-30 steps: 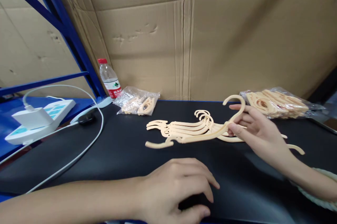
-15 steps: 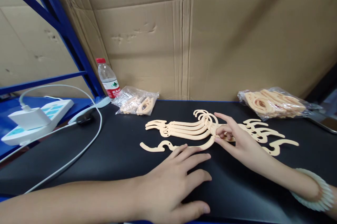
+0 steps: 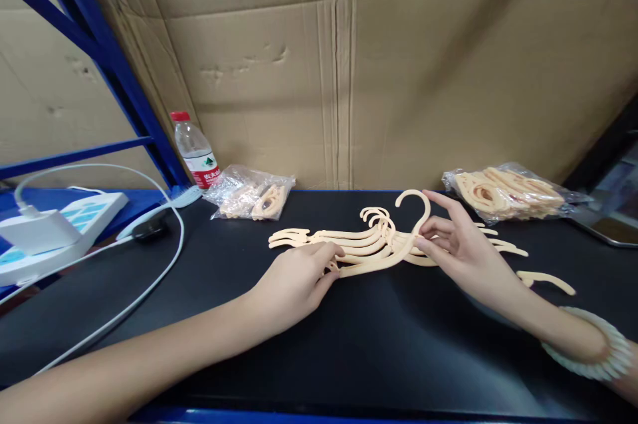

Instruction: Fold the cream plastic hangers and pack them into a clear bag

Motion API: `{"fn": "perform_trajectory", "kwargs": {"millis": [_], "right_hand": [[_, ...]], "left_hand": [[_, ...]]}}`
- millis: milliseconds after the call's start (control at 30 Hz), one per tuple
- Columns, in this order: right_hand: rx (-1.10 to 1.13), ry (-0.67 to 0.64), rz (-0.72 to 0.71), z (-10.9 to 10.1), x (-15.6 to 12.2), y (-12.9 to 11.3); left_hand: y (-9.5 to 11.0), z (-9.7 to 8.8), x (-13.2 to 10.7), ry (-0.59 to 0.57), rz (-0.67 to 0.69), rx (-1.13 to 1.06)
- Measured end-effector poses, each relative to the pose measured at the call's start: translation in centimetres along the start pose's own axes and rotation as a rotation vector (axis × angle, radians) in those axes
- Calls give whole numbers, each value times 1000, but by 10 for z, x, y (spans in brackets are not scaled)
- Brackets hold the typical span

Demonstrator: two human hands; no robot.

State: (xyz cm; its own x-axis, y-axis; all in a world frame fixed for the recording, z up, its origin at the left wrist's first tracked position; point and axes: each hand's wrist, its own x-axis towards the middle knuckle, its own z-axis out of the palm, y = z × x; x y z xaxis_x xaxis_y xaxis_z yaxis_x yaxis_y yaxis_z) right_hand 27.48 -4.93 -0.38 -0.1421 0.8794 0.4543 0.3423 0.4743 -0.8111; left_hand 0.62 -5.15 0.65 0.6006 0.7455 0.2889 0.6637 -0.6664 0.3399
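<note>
A fan of several cream plastic hangers (image 3: 349, 241) lies on the black tabletop (image 3: 299, 344). My right hand (image 3: 461, 248) pinches the neck of the nearest hanger (image 3: 383, 259), whose hook (image 3: 416, 201) stands raised. My left hand (image 3: 294, 281) has its fingers curled on the left arm of that same hanger. A pale beaded bracelet (image 3: 588, 347) circles my right wrist.
Two clear bags of cream parts lie at the back, one (image 3: 252, 198) left of centre and one (image 3: 503, 191) at right. A water bottle (image 3: 192, 148), a white power strip (image 3: 44, 231) with charger and cable (image 3: 149, 278) sit at left. Cardboard (image 3: 349, 78) walls the back; a blue rack post (image 3: 100, 58) slants at left.
My left hand moved forward from the near table edge onto the front hanger's left arm. My right hand first laid that hanger down, then raised its hook end again.
</note>
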Motion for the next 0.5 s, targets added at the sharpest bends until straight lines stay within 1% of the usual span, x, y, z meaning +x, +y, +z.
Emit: {"fn": "perform_trajectory", "kwargs": {"millis": [67, 133, 167, 233, 333, 400, 433, 467, 500], "right_hand": [[-31, 19, -13, 0, 0, 1], [-92, 51, -52, 1, 1, 3], [-140, 86, -86, 1, 1, 4], [-277, 197, -188, 0, 1, 5], [-535, 411, -428, 0, -2, -1], [-688, 500, -649, 2, -6, -10], [-742, 517, -780, 5, -9, -16], [-784, 491, -899, 9, -12, -22], [-814, 419, -991, 14, -14, -28]], "left_hand": [[1, -1, 1, -28, -26, 8], [4, -2, 1, -26, -47, 10], [5, -2, 1, -21, -60, 2], [6, -2, 1, -17, -95, -31], [6, -2, 0, -28, -145, -81], [8, -2, -1, -32, -159, -89], [9, -2, -1, -36, -161, -93], [10, -2, -1, -39, -159, -102], [11, -2, -1, -39, -154, -119]]}}
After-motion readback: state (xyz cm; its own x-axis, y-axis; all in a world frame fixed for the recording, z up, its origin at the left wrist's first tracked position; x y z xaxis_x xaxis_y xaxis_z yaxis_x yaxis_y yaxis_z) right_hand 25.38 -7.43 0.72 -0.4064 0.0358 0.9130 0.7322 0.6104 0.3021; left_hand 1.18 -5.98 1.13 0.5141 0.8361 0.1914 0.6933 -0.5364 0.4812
